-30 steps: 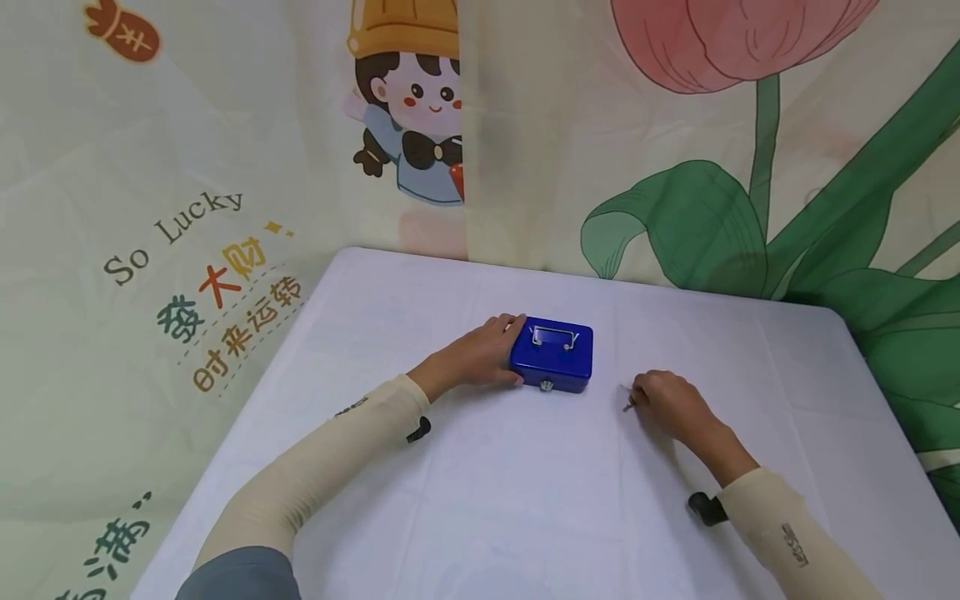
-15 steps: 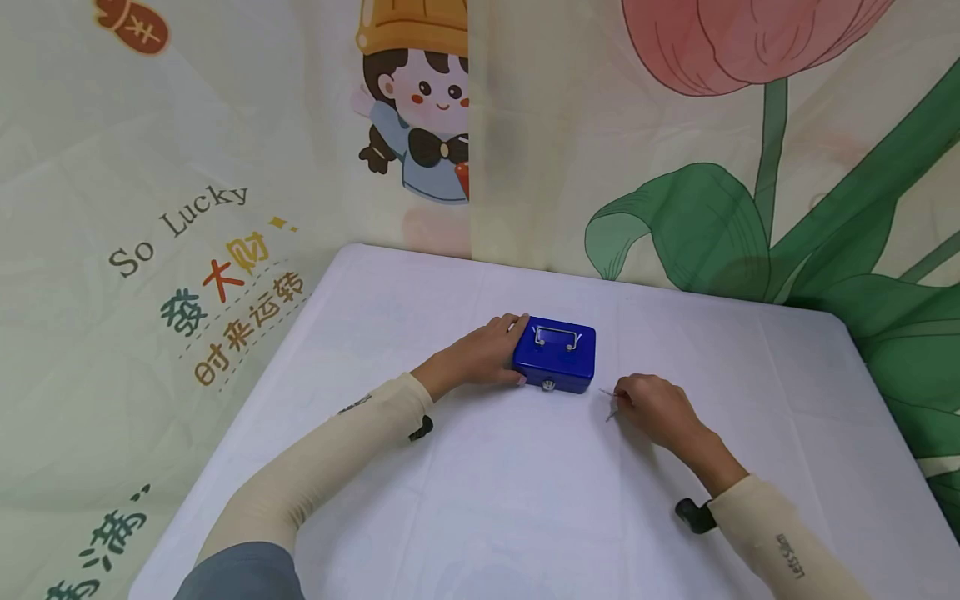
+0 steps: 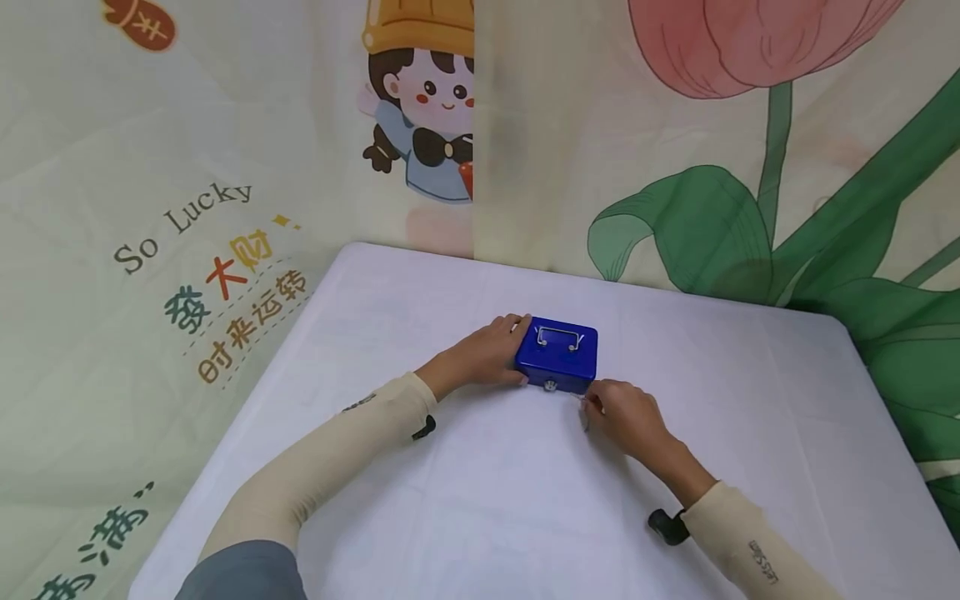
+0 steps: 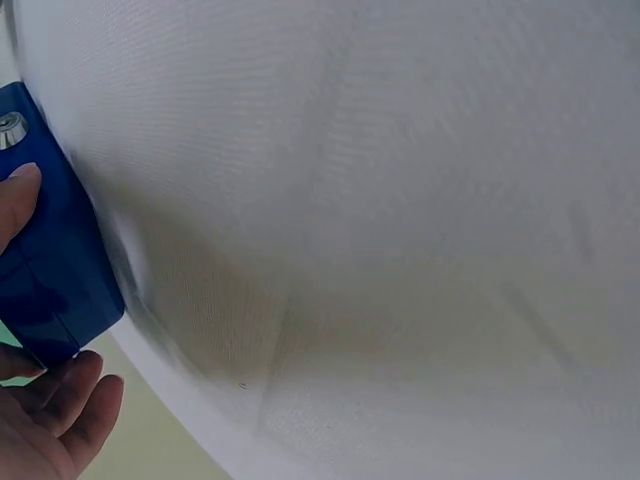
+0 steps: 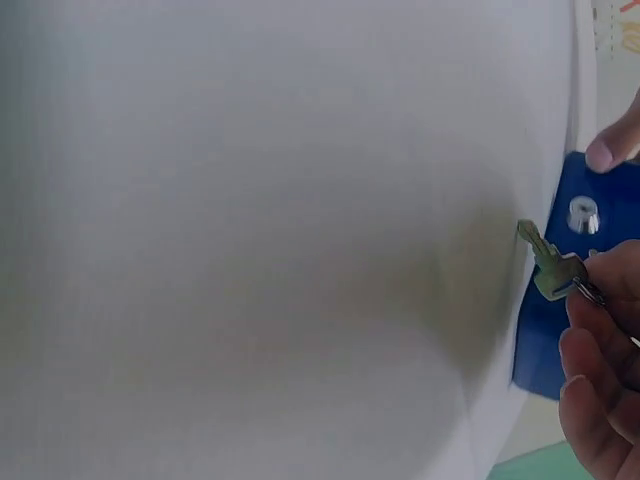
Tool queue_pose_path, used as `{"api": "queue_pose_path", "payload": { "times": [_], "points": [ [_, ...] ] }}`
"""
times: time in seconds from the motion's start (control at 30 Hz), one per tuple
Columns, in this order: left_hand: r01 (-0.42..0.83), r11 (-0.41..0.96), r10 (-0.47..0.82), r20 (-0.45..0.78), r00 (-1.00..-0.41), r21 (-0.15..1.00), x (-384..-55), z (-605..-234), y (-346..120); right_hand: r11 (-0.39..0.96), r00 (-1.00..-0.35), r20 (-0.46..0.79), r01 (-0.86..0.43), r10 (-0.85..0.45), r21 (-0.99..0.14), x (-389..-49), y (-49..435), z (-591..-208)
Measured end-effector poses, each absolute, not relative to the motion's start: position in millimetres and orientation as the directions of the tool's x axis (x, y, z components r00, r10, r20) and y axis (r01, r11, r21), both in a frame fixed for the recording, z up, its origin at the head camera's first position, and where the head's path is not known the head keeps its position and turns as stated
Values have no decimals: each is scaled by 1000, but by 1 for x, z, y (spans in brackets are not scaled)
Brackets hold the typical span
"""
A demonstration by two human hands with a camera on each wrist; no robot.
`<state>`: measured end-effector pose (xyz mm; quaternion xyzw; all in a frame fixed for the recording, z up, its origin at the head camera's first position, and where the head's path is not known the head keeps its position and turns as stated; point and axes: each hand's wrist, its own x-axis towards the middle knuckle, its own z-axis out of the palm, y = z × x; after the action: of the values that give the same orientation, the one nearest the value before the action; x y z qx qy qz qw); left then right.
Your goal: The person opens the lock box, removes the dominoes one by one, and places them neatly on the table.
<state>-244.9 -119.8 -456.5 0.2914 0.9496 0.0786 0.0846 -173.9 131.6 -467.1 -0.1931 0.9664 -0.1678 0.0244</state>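
A blue metal cash box [image 3: 567, 362] with a wire handle on its lid stands on the table, its lid down. On its front face is a round silver lock [image 5: 584, 214]. My left hand [image 3: 489, 352] grips the box's left side, thumb on the front face and fingers around the side and back. Just in front of the box's right corner, my right hand [image 3: 624, 417] pinches small keys on a ring. One key [image 5: 556, 272] hangs loose from the ring; another is mostly hidden by the fingertips, its tip near the lock but apart from it.
A white cloth covers the table [image 3: 465, 492]. Behind it hangs a printed curtain [image 3: 540, 167] with a cartoon figure, lettering and a large tulip. Each forearm wears a beige sleeve with a black wrist camera [image 3: 667, 527].
My right hand has moved left with the keys, from the right of the box to just before its front right corner. The left hand keeps its grip; the box has stayed in place.
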Motion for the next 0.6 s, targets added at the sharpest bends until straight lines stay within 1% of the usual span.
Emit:
{"api": "queue_pose_path", "payload": {
  "times": [0.2,0.6],
  "points": [
    [550,816,570,-93,-816,180,-245,-459,-119,865,-937,64,-342,-343,-368,-171,117,-472],
    [544,820,564,-92,-821,176,-243,-459,-120,862,-942,128,-334,-309,-381,-166,98,-478]
  ]
}}
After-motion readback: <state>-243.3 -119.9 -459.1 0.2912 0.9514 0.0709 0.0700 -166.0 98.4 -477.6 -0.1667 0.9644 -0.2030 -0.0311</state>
